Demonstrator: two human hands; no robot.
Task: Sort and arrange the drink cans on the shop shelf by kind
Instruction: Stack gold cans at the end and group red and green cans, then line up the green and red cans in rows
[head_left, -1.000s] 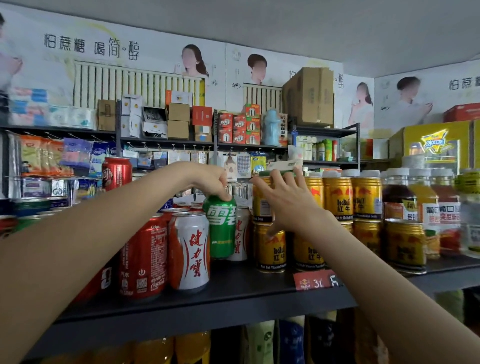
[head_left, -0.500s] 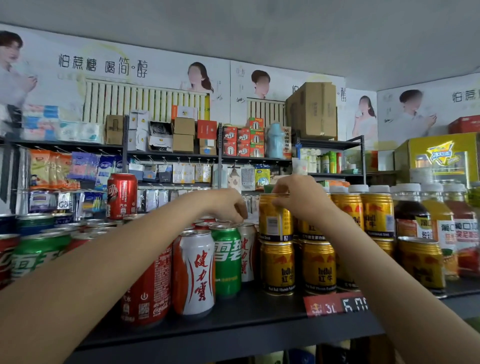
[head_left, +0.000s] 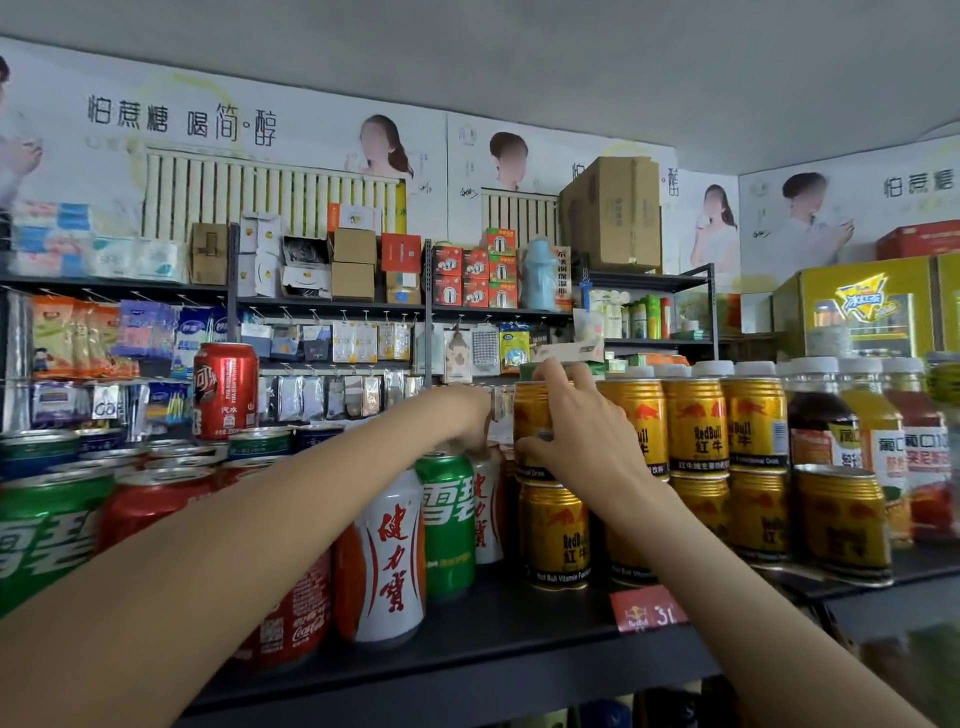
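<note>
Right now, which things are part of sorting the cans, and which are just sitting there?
Part of the job: gold Red Bull can gripped by the right hand; green Sprite can under the left hand; white Jianlibao can.
Just sitting there: brown cardboard box; capped juice bottles.

Behind my shelf, everything hangs around one landmark, the big brown carton (head_left: 613, 213) on the far rack's top board. Left of it I see a pale blue bottle-shaped thing (head_left: 537, 274), then small red and green boxes (head_left: 475, 275), then a red box (head_left: 401, 252) and plain cardboard boxes (head_left: 353, 265). Far left of it lie tissue packs (head_left: 93, 244). Below and left of the carton, sachets hang on hooks (head_left: 363, 340). Above and behind it, white posters (head_left: 208, 130) cover the wall. Right of it stands a yellow printed case (head_left: 857, 306), with capped juice bottles (head_left: 878, 441) below that.
</note>
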